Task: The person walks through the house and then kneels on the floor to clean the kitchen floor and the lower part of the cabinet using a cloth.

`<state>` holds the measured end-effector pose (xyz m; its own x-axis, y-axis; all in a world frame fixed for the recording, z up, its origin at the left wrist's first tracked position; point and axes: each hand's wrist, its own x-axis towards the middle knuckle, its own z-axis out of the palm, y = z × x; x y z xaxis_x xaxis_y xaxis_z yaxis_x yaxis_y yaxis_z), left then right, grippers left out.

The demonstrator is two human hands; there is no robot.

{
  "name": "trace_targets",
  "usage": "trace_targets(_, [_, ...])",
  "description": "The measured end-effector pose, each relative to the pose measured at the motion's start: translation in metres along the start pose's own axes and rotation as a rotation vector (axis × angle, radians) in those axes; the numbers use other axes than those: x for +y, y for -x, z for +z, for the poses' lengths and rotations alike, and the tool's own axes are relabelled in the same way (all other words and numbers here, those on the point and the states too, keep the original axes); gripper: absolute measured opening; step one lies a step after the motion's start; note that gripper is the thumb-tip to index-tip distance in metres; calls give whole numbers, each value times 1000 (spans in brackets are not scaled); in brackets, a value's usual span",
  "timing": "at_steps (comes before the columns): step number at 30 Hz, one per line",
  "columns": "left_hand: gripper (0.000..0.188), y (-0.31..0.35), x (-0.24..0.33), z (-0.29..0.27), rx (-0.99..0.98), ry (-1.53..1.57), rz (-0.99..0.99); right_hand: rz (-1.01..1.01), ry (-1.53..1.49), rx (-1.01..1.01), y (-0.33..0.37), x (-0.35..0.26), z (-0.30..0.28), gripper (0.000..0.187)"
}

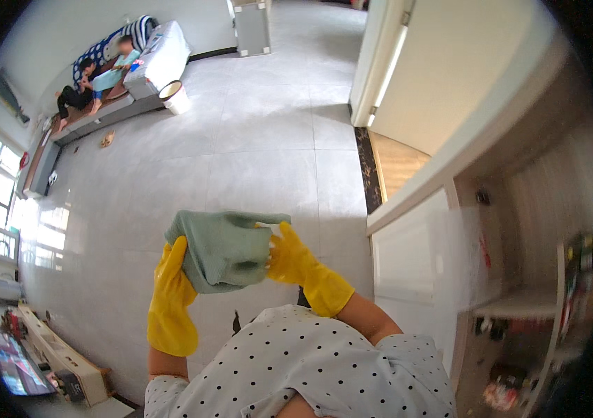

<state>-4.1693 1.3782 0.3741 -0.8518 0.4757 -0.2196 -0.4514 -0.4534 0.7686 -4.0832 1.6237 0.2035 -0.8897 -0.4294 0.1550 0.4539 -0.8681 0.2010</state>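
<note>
A grey-green cleaning cloth (223, 247) hangs in folds between my two hands, in front of my body and above the tiled floor. My left hand (174, 282), in a yellow rubber glove, grips the cloth's left side with the thumb lying over it. On the right, my right hand (293, 261), gloved the same way, is closed at the cloth's right edge. The cloth covers most of my left fingers, and part of the right ones.
Grey floor tiles (261, 167) stretch ahead. At the right stand a white door (449, 76) and an open shelf cabinet (512, 306) with small items. Two people sit on a sofa (129, 97) at the far left, near a white bin (174, 97). A TV (14, 362) stands lower left.
</note>
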Motion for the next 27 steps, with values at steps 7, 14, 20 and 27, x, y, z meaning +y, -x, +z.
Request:
trace_targets(7, [32, -127, 14, 19, 130, -96, 193, -87, 820, 528, -87, -160, 126, 54])
trace_targets(14, [26, -313, -5, -32, 296, -309, 144, -402, 1309, 1003, -177, -305, 128, 58])
trace_targets(20, [30, -502, -11, -30, 347, -339, -140, -467, 1381, 1020, -254, -421, 168, 40])
trace_targets(27, [53, -707, 27, 74, 18, -350, -72, -490, 1454, 1021, -296, -575, 219, 32])
